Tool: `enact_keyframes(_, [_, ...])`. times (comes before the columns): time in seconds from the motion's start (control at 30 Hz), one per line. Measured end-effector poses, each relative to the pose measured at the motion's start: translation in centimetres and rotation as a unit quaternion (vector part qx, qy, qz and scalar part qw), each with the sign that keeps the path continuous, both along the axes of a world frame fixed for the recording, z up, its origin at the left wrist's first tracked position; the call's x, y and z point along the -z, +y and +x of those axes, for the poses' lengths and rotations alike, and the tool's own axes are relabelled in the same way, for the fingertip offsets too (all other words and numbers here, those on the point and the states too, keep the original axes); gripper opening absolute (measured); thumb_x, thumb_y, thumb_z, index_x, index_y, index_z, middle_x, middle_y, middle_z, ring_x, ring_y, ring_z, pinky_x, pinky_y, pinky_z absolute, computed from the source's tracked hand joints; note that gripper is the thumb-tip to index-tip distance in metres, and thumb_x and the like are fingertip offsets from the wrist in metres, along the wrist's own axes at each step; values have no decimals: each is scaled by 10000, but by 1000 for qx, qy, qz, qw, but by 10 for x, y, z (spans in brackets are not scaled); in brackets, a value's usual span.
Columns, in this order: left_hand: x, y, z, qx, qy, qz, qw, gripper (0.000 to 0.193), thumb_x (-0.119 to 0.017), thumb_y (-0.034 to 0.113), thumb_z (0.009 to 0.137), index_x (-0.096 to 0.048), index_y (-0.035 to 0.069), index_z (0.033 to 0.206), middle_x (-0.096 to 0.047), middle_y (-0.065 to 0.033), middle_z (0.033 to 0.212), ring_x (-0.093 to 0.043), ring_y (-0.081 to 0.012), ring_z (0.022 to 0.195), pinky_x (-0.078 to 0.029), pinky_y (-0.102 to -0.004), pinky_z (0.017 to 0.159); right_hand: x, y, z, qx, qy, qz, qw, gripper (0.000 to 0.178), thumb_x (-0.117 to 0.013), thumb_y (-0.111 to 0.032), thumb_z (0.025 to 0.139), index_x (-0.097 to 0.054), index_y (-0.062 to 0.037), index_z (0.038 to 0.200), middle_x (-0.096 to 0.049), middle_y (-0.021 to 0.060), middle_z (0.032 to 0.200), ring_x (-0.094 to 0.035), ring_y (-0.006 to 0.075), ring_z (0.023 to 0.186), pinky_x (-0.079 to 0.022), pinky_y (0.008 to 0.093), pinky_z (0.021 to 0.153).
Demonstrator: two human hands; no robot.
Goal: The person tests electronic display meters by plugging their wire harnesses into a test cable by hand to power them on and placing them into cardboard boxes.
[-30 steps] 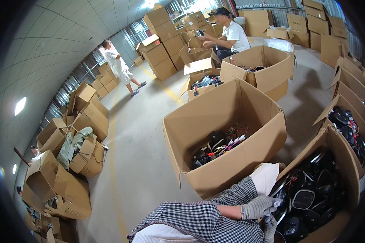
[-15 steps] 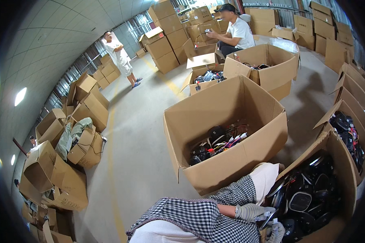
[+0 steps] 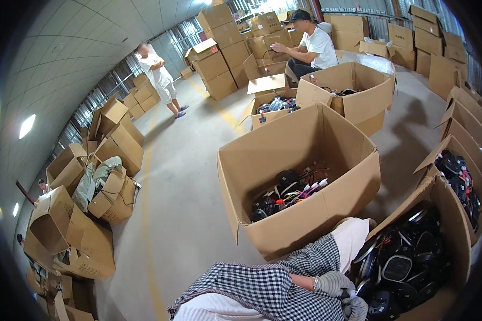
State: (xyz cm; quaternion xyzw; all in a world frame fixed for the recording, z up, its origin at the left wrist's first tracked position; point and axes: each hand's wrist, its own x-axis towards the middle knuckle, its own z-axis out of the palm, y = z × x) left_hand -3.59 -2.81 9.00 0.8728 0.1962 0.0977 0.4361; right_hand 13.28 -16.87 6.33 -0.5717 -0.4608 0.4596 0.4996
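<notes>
At the lower right my gloved left hand (image 3: 332, 283) and gloved right hand (image 3: 354, 308) are close together, nearly touching, beside a checkered cloth (image 3: 241, 283) over my lap. The fingers of both are curled closed; whatever lies between them is hidden or too small to name. Just right of them stands an open cardboard box (image 3: 452, 214) full of black, rounded plastic parts (image 3: 396, 267) with light rims. Ahead of my hands, a larger open carton (image 3: 300, 230) holds black parts with coloured wires and white connectors (image 3: 300, 195).
A seated person (image 3: 316, 48) in a cap works behind further cartons (image 3: 367, 101) of parts. Another person (image 3: 158, 75) stands on the grey floor (image 3: 182, 176) near a yellow line. Opened boxes (image 3: 85, 235) pile up on the left; more boxes (image 3: 458, 115) line the right.
My hands have drawn closer together, and the white piece and dark-edged part seen at my fingers no longer show. The seated person's hands have shifted slightly.
</notes>
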Motion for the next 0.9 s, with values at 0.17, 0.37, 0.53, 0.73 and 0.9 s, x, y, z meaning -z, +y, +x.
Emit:
enact_keyframes(0.17, [-23,-3,-3,-57,32,104,992,295,-528,202,769,-588,193,1057,-631,-94,818,-615,-292,627,-470,-377,524,-41,18,-28,73,239,-104,963,369,-614,-419,845,-577,-65,747,-473,-44,544,-354,26,416,-239,206,385])
enact_keyframes(0.37, [7,-4,4,-20,103,212,972,405,-470,223,828,-492,151,1226,-557,-61,720,-539,-244,486,-410,-372,435,-75,20,-42,193,327,-166,910,347,-572,-395,872,-578,-48,858,-470,-53,555,-279,-1,385,-176,186,347])
enact_keyframes(0.53, [-16,3,1,8,33,331,943,429,-408,217,840,-446,109,1254,-476,-21,673,-508,-182,541,-363,-348,416,-89,21,-36,222,367,-216,877,366,-568,-404,873,-571,-40,917,-473,-53,572,-268,-1,383,-169,178,341])
enact_keyframes(0.73, [5,-3,2,10,18,327,945,398,-409,217,841,-479,103,1215,-490,-24,678,-505,-188,539,-364,-347,423,-67,8,-23,166,337,-195,906,404,-568,-404,873,-545,-23,1005,-454,-58,599,-264,-3,380,-158,165,332])
enact_keyframes(0.9, [-9,-1,4,39,-11,356,934,412,-421,226,833,-481,91,1217,-504,-34,669,-503,-195,526,-347,-350,409,-56,2,-15,122,316,-182,923,388,-535,-409,893,-565,-22,887,-374,-73,511,-268,1,381,-150,183,327])
